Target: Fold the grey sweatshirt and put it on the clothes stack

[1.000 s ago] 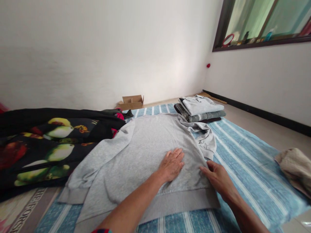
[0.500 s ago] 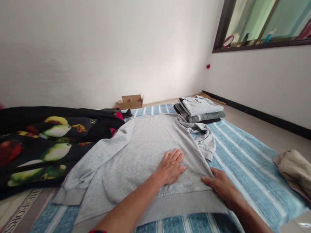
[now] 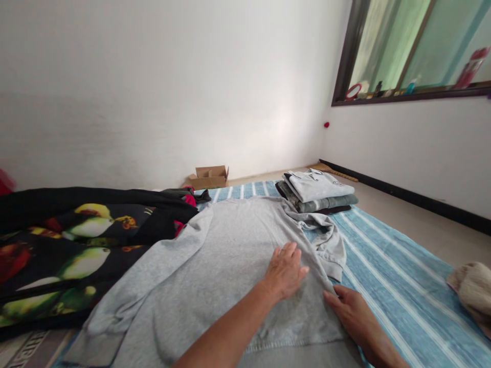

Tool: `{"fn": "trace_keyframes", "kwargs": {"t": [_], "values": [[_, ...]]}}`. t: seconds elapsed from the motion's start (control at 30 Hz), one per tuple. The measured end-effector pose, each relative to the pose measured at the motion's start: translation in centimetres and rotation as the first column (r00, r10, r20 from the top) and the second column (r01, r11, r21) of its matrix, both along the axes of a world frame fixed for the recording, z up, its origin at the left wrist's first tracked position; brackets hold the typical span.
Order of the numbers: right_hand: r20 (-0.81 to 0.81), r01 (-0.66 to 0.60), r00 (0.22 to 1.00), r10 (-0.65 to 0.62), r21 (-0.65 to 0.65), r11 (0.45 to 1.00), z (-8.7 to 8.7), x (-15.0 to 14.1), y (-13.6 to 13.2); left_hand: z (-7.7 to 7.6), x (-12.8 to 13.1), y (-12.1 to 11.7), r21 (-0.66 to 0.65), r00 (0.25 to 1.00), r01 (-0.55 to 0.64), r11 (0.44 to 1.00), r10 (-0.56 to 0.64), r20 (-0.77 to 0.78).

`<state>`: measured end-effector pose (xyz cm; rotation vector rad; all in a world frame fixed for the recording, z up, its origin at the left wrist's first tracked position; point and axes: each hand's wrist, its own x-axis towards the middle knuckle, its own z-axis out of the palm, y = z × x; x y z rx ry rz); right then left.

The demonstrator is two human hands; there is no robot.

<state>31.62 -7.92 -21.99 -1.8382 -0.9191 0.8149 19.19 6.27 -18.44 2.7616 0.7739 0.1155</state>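
Observation:
A grey sweatshirt [image 3: 226, 255] lies spread out flat on a blue striped mat [image 3: 387, 276]. My left hand [image 3: 286, 271] rests palm down on its lower middle, fingers stretched out. My right hand [image 3: 351, 314] lies flat at the sweatshirt's right side edge near the hem, fingers extended against the cloth. One sleeve [image 3: 326, 235] is bunched up at the right, the other [image 3: 153, 271] lies out to the left.
A stack of folded clothes [image 3: 316, 191] sits beyond the sweatshirt. A black blanket with a fruit print [image 3: 72, 240] lies at the left. A small cardboard box [image 3: 209, 176] stands by the wall. A beige cloth [image 3: 473, 289] lies at the right. A window ledge [image 3: 410, 94] holds small items.
The view has tilted up a little. My left hand slid slightly up and right on the sweatshirt. My right hand stays at the right edge near the hem.

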Motion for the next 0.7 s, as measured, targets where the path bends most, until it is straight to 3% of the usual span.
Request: {"fn": "trace_keyframes", "kwargs": {"t": [0.1,0.23,0.33,0.43,0.5,0.57,0.7], "values": [[0.087,-0.020,0.996,0.021,-0.012,1.000,-0.6,0.3,0.1,-1.8,1.6,0.6,-0.042,0.998,-0.064,0.997,0.063,-0.022],[0.173,-0.021,0.985,0.029,-0.051,0.998,-0.8,1.2,0.2,-4.0,1.8,1.0,-0.067,0.998,-0.068,0.995,0.066,-0.021],[0.350,0.104,0.936,-0.042,-0.162,0.981,-0.1,2.9,0.6,-4.2,1.5,1.0,-0.091,0.998,-0.061,0.994,0.059,-0.019],[0.621,0.299,0.780,-0.078,-0.261,0.918,1.0,5.2,1.8,-4.2,1.4,1.0,-0.101,0.998,-0.059,0.993,0.058,-0.009],[0.671,0.302,0.741,-0.002,-0.330,0.894,1.5,6.4,3.0,-4.3,1.4,1.0,-0.097,0.998,-0.062,0.993,0.063,0.005],[0.652,0.237,0.754,0.079,-0.383,0.893,1.7,7.2,4.2,-4.4,1.4,1.0,-0.093,0.998,-0.065,0.994,0.067,0.018],[0.653,0.187,0.749,0.111,-0.370,0.910,1.9,7.7,5.8,-4.2,1.2,0.9,-0.106,0.997,-0.064,0.992,0.069,0.035]]}}
